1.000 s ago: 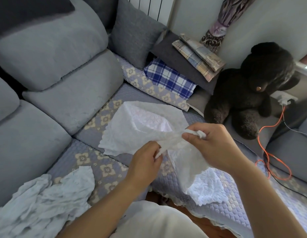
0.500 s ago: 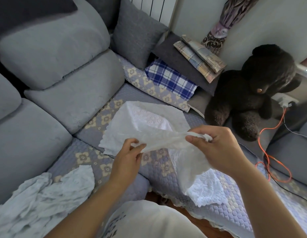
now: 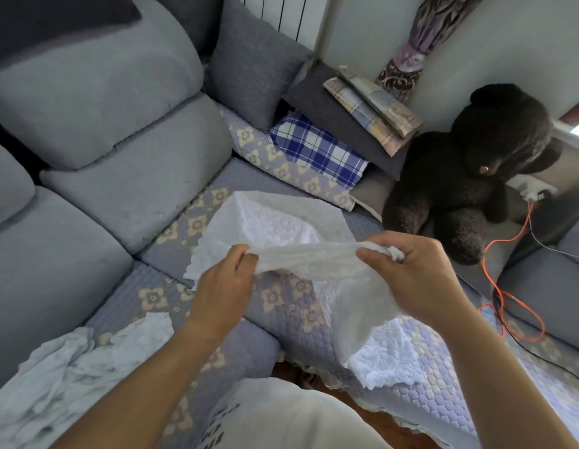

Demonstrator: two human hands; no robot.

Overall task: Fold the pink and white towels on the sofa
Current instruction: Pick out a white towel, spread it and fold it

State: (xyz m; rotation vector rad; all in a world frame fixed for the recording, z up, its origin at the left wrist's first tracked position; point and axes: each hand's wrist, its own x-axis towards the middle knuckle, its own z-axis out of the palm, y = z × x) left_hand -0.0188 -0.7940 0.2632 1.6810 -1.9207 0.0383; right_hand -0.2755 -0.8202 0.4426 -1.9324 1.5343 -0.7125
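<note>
Bare forearms, no sleeves; a white garment point(image 3: 281, 416) with dark print.

Your left hand point(image 3: 225, 286) sits at 9 o'clock and your right hand point(image 3: 417, 273) at 3 o'clock, both raised, fingers and thumbs pinched.
</note>
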